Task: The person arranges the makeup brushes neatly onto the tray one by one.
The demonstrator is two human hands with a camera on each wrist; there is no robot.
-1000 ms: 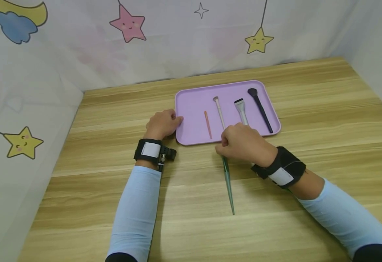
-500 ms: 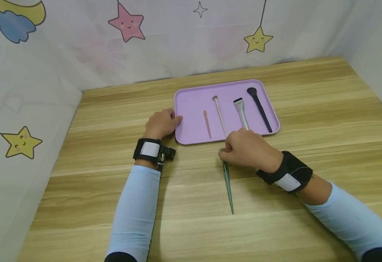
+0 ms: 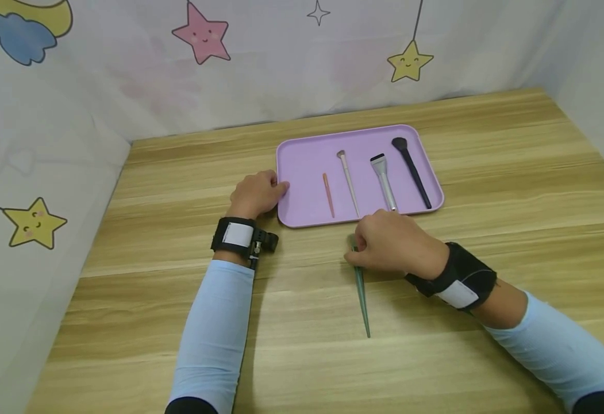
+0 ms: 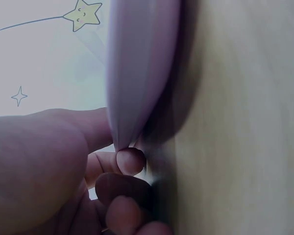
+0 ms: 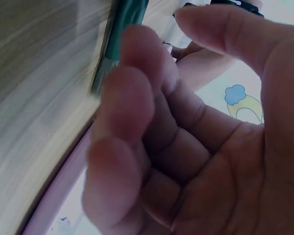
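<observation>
My left hand (image 3: pixel 255 195) grips the left edge of a lilac tray (image 3: pixel 302 161), the thumb over the rim and the fingertips below, as the left wrist view shows. Over the wooden table, just in front of the tray, my right hand (image 3: pixel 395 244) is beside a green makeup brush (image 3: pixel 361 299). This brush lies on the table with its bristles (image 5: pixel 102 76) toward the tray and its thin handle end toward me. In the right wrist view, the fingers are loosely bent and the thumb stands apart from them, with nothing pinched between.
Inside the tray lie a short pink stick-like brush (image 3: pixel 329 195), a slim pale brush (image 3: pixel 348 181), a flat silver brush (image 3: pixel 383 181) with a black edge and a black fluffy brush (image 3: pixel 410 169). A white curtain (image 3: pixel 302 75) with printed stars hangs behind the table.
My right hand has shifted slightly right and toward me, uncovering the lower ends of the pale and silver brushes and the green brush's head. The left hand and tray stay put.
</observation>
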